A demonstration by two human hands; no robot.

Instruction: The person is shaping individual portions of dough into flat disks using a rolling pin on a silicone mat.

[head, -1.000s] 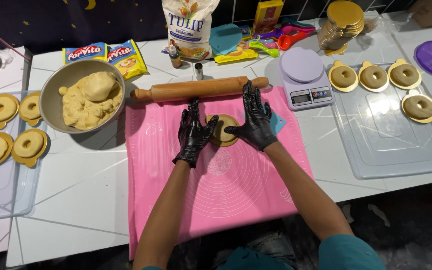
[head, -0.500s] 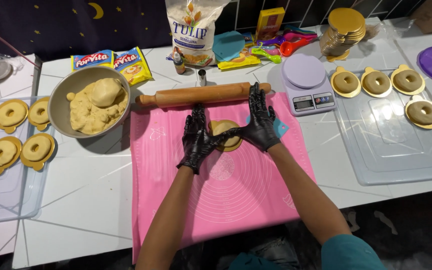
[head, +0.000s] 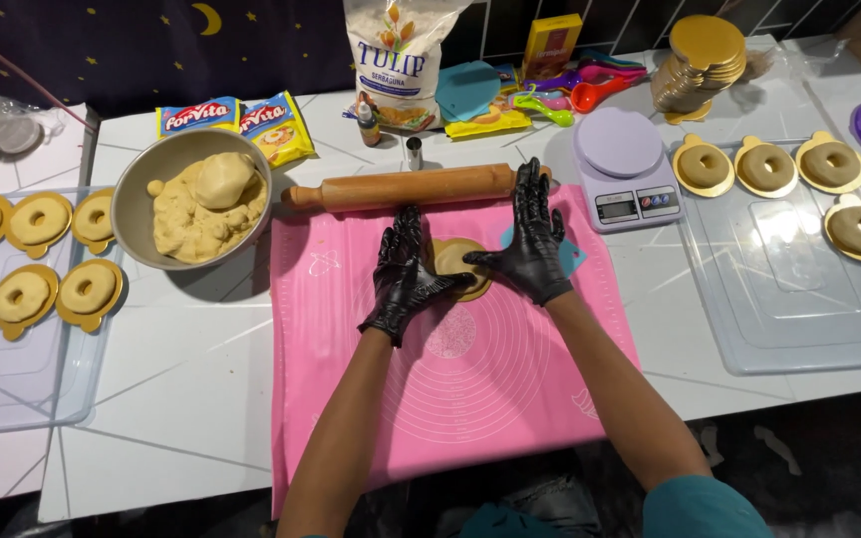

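Both my hands wear black gloves and rest flat on a pink silicone mat [head: 470,399]. Between them lies a flat round piece of tan dough [head: 453,261] on a gold card. My left hand [head: 406,271] covers the dough's left edge, its fingers spread. My right hand [head: 530,239] touches the right edge with thumb and fingers spread. A wooden rolling pin [head: 401,188] lies across the mat's far edge, just beyond my fingertips.
A metal bowl [head: 142,194] of dough stands at the left. Clear trays [head: 12,379] [head: 799,299] at both sides hold ring-shaped dough pieces on gold cards. A purple-topped scale [head: 622,169], a flour bag [head: 396,60], packets, measuring spoons and stacked gold cards [head: 700,60] line the back.
My hands have stayed around the dough piece, with the fingers shifting a little. The view has tilted slightly.
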